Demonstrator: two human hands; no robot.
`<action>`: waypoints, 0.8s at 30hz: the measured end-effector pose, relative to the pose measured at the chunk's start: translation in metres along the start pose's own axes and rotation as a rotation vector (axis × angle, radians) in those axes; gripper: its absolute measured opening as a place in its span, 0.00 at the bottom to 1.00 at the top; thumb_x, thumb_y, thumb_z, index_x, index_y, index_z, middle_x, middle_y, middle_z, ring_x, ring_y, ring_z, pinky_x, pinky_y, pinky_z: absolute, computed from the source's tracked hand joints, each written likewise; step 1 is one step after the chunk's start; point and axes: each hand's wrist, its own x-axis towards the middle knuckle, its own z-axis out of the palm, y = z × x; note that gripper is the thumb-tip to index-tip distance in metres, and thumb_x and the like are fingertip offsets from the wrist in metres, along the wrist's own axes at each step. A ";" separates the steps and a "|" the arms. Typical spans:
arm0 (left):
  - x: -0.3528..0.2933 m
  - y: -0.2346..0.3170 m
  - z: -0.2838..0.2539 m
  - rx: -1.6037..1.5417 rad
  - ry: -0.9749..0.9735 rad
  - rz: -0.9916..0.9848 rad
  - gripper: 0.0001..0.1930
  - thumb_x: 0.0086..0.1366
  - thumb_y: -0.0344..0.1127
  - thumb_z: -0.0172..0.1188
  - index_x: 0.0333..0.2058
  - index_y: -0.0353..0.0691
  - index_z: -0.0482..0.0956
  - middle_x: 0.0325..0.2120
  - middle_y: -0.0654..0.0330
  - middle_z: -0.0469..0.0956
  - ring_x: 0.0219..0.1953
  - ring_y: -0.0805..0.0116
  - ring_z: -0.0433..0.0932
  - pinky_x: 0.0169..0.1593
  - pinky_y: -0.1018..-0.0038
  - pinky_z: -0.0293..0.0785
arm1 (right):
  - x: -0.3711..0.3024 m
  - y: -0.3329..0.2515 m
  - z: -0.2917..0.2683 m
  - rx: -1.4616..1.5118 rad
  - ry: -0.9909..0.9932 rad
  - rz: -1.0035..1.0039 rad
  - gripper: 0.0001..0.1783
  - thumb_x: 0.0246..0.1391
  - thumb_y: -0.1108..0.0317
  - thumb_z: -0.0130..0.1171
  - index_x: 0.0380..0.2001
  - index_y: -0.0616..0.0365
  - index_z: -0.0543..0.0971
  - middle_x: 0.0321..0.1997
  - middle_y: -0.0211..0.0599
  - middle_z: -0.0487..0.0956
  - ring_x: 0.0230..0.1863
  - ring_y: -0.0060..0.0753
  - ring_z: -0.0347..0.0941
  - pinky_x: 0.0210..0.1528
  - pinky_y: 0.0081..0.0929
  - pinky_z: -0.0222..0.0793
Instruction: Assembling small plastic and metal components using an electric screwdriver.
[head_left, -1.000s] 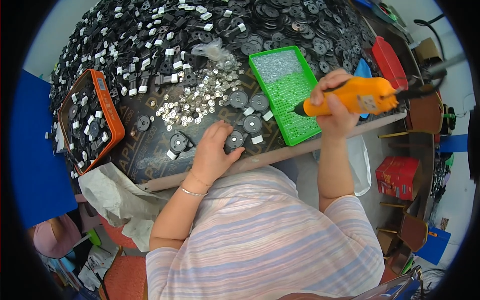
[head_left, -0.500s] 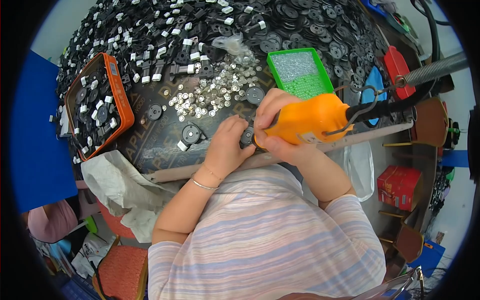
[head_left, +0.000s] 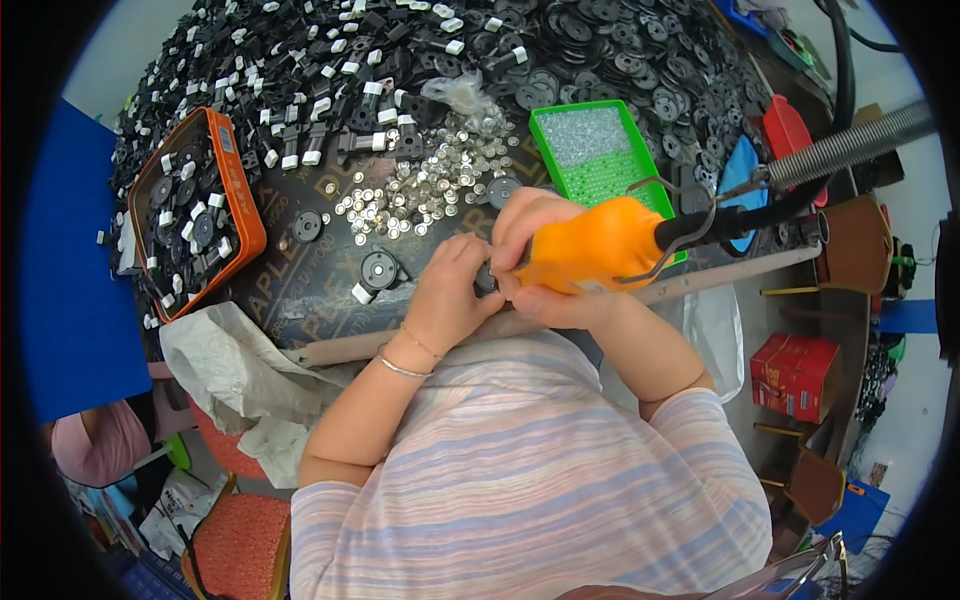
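The work table (head_left: 300, 300) is dark and round-edged, and its far part is covered with a big heap of black round parts (head_left: 560, 50), many with small white pieces among them. In the middle of the table lies a spread of small silver pieces (head_left: 430, 185). On the left side stands an orange tray (head_left: 245, 215) with more black and white parts inside. On the right, just behind the hands, stands a green tray (head_left: 600, 150) with tiny clear pieces in its far half.

The right hand (head_left: 545, 250) is closed around an orange power screwdriver (head_left: 600, 245), which lies almost horizontal; a black cable and a metal spring hose (head_left: 850, 150) go from its back end to the right. The left hand (head_left: 450, 295) is next to it, fingers bent and pressed together on a small black part (head_left: 487, 278) at the near edge of the table. The tip of the tool meets this part between both hands, but the part is mostly hidden. One black round part (head_left: 378, 270) lies just left of the left hand, another one (head_left: 307, 226) further left. A grey cloth (head_left: 240, 370) hangs over the table edge. A red box (head_left: 795, 372) is on the floor at the right.
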 end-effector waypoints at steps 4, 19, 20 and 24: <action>-0.002 0.005 0.000 0.089 0.025 0.013 0.24 0.40 0.30 0.71 0.38 0.33 0.73 0.39 0.50 0.73 0.45 0.49 0.71 0.49 0.63 0.70 | -0.002 -0.019 -0.020 0.289 0.162 -0.035 0.19 0.42 0.63 0.67 0.34 0.61 0.71 0.33 0.38 0.68 0.25 0.29 0.69 0.28 0.20 0.67; -0.002 0.003 0.001 0.106 0.008 -0.011 0.24 0.41 0.31 0.71 0.38 0.33 0.74 0.40 0.50 0.74 0.48 0.49 0.71 0.51 0.63 0.69 | -0.040 0.001 -0.090 -0.062 0.634 0.025 0.13 0.43 0.78 0.58 0.34 0.67 0.70 0.34 0.41 0.69 0.25 0.31 0.71 0.29 0.23 0.68; -0.002 0.003 0.001 0.107 0.007 -0.010 0.24 0.41 0.31 0.71 0.38 0.33 0.74 0.40 0.50 0.74 0.48 0.49 0.71 0.51 0.63 0.69 | -0.040 0.001 -0.091 -0.076 0.623 0.023 0.13 0.43 0.79 0.58 0.34 0.67 0.70 0.34 0.42 0.69 0.25 0.30 0.71 0.29 0.23 0.68; -0.002 0.006 0.000 0.116 0.004 -0.015 0.23 0.41 0.31 0.71 0.38 0.32 0.74 0.40 0.50 0.74 0.48 0.49 0.71 0.51 0.63 0.69 | -0.040 0.001 -0.090 -0.077 0.611 0.028 0.12 0.43 0.78 0.58 0.34 0.67 0.70 0.34 0.41 0.69 0.25 0.30 0.71 0.29 0.22 0.68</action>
